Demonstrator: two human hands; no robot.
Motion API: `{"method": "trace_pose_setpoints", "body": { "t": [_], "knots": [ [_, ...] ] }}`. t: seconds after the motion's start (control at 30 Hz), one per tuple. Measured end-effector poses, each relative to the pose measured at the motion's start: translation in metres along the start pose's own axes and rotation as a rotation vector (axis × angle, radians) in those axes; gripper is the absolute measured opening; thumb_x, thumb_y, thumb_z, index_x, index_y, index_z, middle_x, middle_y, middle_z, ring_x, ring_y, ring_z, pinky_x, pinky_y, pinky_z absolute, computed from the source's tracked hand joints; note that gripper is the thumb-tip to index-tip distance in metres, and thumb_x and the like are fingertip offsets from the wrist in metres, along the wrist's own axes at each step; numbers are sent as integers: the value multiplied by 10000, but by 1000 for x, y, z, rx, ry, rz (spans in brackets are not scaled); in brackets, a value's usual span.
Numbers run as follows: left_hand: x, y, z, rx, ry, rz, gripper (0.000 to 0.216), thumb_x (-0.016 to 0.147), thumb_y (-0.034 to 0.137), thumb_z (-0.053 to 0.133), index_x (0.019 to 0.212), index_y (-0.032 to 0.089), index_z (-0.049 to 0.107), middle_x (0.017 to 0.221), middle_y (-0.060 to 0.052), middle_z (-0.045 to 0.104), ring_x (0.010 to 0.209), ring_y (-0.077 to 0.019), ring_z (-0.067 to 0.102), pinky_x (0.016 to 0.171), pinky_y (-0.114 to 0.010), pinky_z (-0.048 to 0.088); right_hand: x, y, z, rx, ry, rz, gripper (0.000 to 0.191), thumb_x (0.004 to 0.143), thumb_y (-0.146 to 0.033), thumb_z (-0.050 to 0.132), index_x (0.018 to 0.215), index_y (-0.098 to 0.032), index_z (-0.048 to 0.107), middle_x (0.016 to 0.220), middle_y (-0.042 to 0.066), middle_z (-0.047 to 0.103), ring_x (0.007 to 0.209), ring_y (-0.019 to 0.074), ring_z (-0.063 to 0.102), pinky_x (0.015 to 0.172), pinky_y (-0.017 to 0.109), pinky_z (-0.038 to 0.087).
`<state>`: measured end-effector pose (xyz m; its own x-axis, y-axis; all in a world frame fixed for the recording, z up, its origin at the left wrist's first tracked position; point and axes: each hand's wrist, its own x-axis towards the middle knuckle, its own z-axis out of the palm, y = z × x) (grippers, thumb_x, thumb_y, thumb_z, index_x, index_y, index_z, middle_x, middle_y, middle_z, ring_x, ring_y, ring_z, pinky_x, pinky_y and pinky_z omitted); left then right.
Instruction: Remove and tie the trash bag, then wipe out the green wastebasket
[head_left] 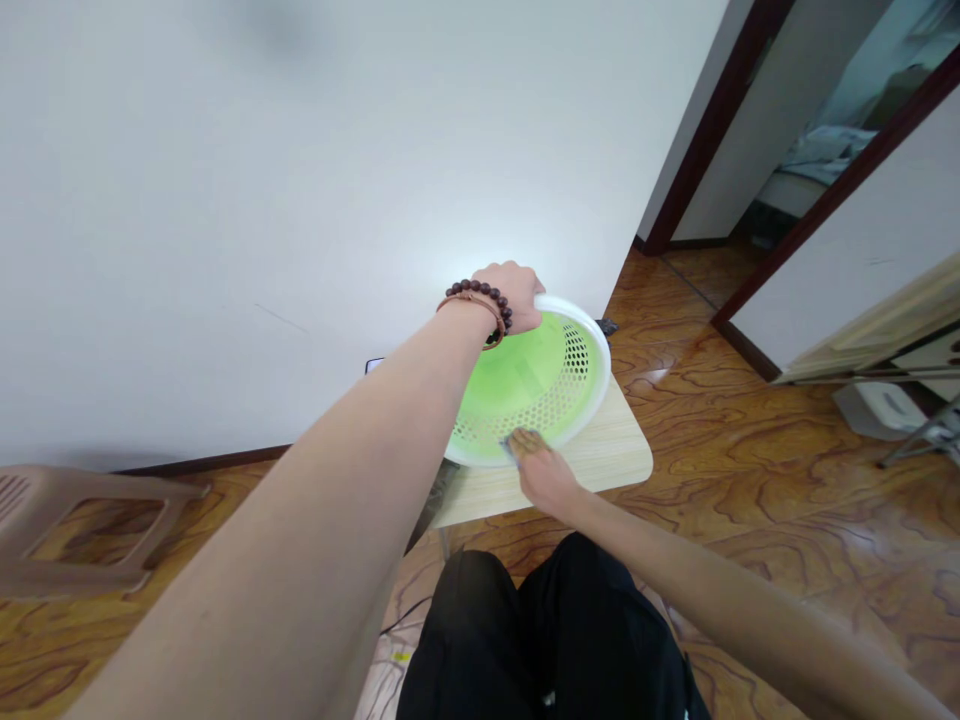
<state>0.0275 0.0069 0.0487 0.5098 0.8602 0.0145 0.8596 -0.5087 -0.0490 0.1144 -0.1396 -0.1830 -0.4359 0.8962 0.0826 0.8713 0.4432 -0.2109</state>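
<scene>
A round plastic colander (517, 385), light green inside with a white rim, rests tilted above a small pale wood-grain table (619, 445). My left hand (514, 290) grips the far side of the rim, its fingers curled over the edge and a beaded bracelet on its wrist. At the near side, my right hand (546, 478) reaches into the colander with its fingers closed. Pinched in them is a small grey and tan cloth (517, 442), slightly blurred, against the perforated wall. My left forearm hides the colander's left part.
A white wall (300, 200) stands directly behind the table. To the left is a beige plastic stool (75, 530). A dark-framed doorway (720, 120) opens at the right, and a white box (881, 410) sits on the wood-patterned floor (720, 400). Dark-trousered knees (540, 620) are close to the table.
</scene>
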Motion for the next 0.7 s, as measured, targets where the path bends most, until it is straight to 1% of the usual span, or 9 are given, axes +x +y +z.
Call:
{"method": "trace_pose_setpoints", "body": {
  "t": [0.07,0.13,0.2,0.3,0.37,0.43,0.5,0.6,0.7],
  "knots": [
    [0,-1,0,-1,-7,-1,385,642,313,531,986,256,693,876,-72,645,804,-215,586,651,-305,436,-8,-17,-2,91,-3,-75,532,804,-57,372,1334,-31,407,1374,154,426,1293,188,353,1087,314,269],
    [0,-2,0,6,-9,-4,393,647,320,529,1001,259,688,873,-70,645,813,-214,584,662,-304,435,-2,-16,-12,108,-2,-125,520,810,-44,347,1325,-38,419,1366,146,439,1285,166,365,1072,292,294],
    [0,-3,0,20,-8,-8,400,652,329,527,1015,265,682,876,-62,645,834,-215,581,682,-301,434,17,3,-26,35,28,-137,496,823,-32,327,1305,-32,446,1359,155,445,1282,174,371,1069,304,298],
    [-1,-4,-1,36,-18,-20,408,654,336,527,1029,270,675,883,-52,648,852,-213,579,704,-295,433,50,47,-45,-173,94,-116,434,863,-56,317,1254,-6,499,1356,195,432,1292,227,356,1086,386,259],
    [-2,-3,-1,37,-27,-26,414,653,334,525,1033,269,674,879,-51,648,845,-209,579,703,-288,434,63,69,-49,-283,48,-51,390,856,-62,348,1169,29,563,1298,240,477,1264,259,394,1075,407,266],
    [-3,-2,-1,32,-28,-24,414,653,331,524,1033,269,675,879,-52,647,835,-207,579,697,-287,437,63,74,-43,-325,-15,4,377,848,-65,365,1134,52,581,1261,264,500,1236,274,427,1069,403,273],
    [-3,-1,-1,21,-22,-15,409,653,328,522,1028,270,676,888,-54,645,832,-208,578,697,-293,438,49,60,-31,-292,-39,34,403,842,-62,360,1176,60,549,1271,263,491,1234,273,430,1072,391,270],
    [-2,0,-1,3,-20,-10,402,656,328,525,1023,265,676,900,-57,640,839,-209,575,711,-300,435,17,20,-11,-126,-24,33,473,809,-53,375,1262,39,478,1320,226,460,1262,251,397,1082,364,262],
    [-2,-2,-2,0,-29,-10,397,659,334,522,1017,261,678,896,-64,638,835,-212,575,711,-307,435,-7,-16,-5,78,-2,-72,529,798,-59,372,1323,-20,421,1363,159,439,1284,194,368,1085,310,268]
  ]
}}
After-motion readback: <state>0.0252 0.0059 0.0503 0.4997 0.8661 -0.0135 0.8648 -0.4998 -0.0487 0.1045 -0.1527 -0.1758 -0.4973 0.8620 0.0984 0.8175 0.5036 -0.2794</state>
